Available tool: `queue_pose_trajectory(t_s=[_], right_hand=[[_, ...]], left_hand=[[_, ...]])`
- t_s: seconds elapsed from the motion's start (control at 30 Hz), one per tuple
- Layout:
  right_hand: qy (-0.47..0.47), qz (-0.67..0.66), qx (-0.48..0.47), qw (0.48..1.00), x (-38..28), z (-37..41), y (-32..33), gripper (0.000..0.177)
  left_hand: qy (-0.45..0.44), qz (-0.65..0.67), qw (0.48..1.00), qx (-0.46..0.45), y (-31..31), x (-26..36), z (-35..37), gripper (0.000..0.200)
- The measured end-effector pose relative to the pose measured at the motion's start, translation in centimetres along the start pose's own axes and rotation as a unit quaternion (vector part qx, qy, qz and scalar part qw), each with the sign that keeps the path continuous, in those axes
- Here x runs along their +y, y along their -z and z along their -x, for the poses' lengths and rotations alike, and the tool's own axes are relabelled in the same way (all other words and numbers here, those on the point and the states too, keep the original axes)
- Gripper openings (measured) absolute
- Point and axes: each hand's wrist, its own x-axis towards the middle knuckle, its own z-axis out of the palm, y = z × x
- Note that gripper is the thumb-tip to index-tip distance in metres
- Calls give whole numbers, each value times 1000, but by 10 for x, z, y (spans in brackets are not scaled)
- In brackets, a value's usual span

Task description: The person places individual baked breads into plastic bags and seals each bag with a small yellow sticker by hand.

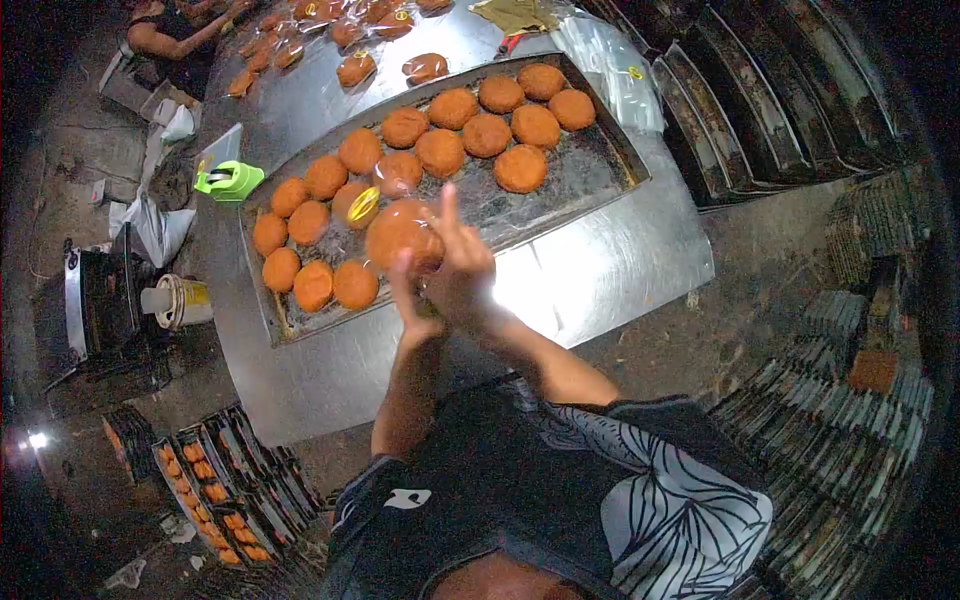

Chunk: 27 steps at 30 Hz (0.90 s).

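Between my two hands, above the near edge of a dark metal tray (560, 205), is a round brown bun (400, 236) in a clear plastic bag with a yellow label (364, 206). My left hand (413, 305) is at the bun's near side, its fingers against the bag. My right hand (462, 262) is at the bun's right side with one finger pointing up; both hands are somewhat blurred. Several unwrapped buns (440, 152) lie in the tray around and beyond the bagged one.
A green tape dispenser (230, 181) stands left of the tray. Bagged buns (355, 69) lie at the table's far side, plastic bags (610, 70) at the far right. Stacked trays (730, 120) stand right. A person (165, 38) is at the upper left.
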Motion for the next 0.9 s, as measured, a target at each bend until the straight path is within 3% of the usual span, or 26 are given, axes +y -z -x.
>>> queue_pose_trajectory(t_s=[0.03, 0.07, 0.1, 0.13, 0.17, 0.2, 0.23, 0.27, 0.3, 0.33, 0.37, 0.4, 0.43, 0.47, 0.5, 0.53, 0.57, 0.6, 0.63, 0.67, 0.7, 0.73, 0.77, 0.83, 0.87, 0.9], right_hand=[[1, -3, 2, 1000, 9, 5, 3, 87], [-11, -108, -17, 994, 15, 14, 12, 82], [-22, -213, -40, 976, 23, 24, 20, 77], [-33, -53, -41, 997, 39, 36, 27, 75], [-92, -65, -91, 989, 53, 35, 31, 54], [-37, -177, -140, 974, 93, 38, 27, 39], [19, -284, -185, 941, 130, 30, 17, 25], [-28, -162, -217, 962, 129, -4, 18, 16], [-77, -37, -243, 966, 119, -44, 27, 12], [-97, -74, -196, 973, 105, -84, 23, 18], [-115, -108, -151, 976, 92, -108, 17, 26], [-109, -104, -151, 977, 86, -111, 13, 26], [34, -85, -86, 992, 79, -108, 9, 31], [176, -64, -15, 982, 72, -104, 7, 38], [105, -169, -161, 967, 83, -65, 17, 54], [-55, -205, -356, 910, 83, -36, 42, 42], [63, -237, -556, 794, 132, 12, 39, 33], [-216, -241, -459, 827, 83, 41, 96, 24], [-298, -340, -500, 739, 106, 90, 92, 24], [-7, -199, -428, 882, 95, 102, 102, 26], [-130, -162, -465, 860, 93, 115, 102, 23], [-173, -173, -419, 874, 90, 117, 98, 18], [-213, -182, -371, 886, 88, 117, 95, 15], [-225, -109, -376, 892, 78, 113, 109, 15], [-236, -39, -390, 890, 74, 112, 117, 16], [-194, 59, -287, 936, 68, 123, 120, 19]], left_hand=[[42, 34, 997, -56, -7, 11, 1, 45], [83, 67, 988, -112, -12, 24, 3, 39], [84, 40, 994, -55, -12, 15, 7, 33], [89, 12, 996, 3, -13, 6, 12, 27], [86, -25, 996, 12, -17, -16, 21, 27], [86, -64, 994, 22, -16, -29, 30, 26], [125, -281, 951, -18, -4, -35, 34, 25], [157, -485, 858, -56, 10, -40, 36, 23], [153, -490, 856, -57, 17, -50, 38, 23], [13, -632, 757, -162, 20, -67, 41, 24], [-130, -733, 616, -258, 24, -86, 43, 24], [-136, -731, 618, -258, 37, -107, 43, 24], [56, -381, 888, -251, 55, -124, 41, 24], [237, 52, 951, -190, 65, -128, 36, 24], [234, 45, 951, -199, 56, -111, 29, 24], [136, -375, 870, -289, 38, -88, 26, 24], [11, -717, 620, -318, 29, -77, 27, 25], [123, -328, 890, -293, 114, -145, -10, 24], [117, -328, 887, -302, 101, -128, -11, 24], [78, -439, 844, -298, 73, -94, -5, 23], [42, -542, 789, -287, 52, -70, 7, 23], [45, -490, 837, -241, 40, -73, 22, 23], [44, -488, 835, -251, 29, -68, 24, 23], [90, -485, 812, -310, 12, -63, 25, 25], [128, -430, 856, -257, 22, -73, 24, 24], [144, -544, 782, -267, 47, -94, 11, 20]])
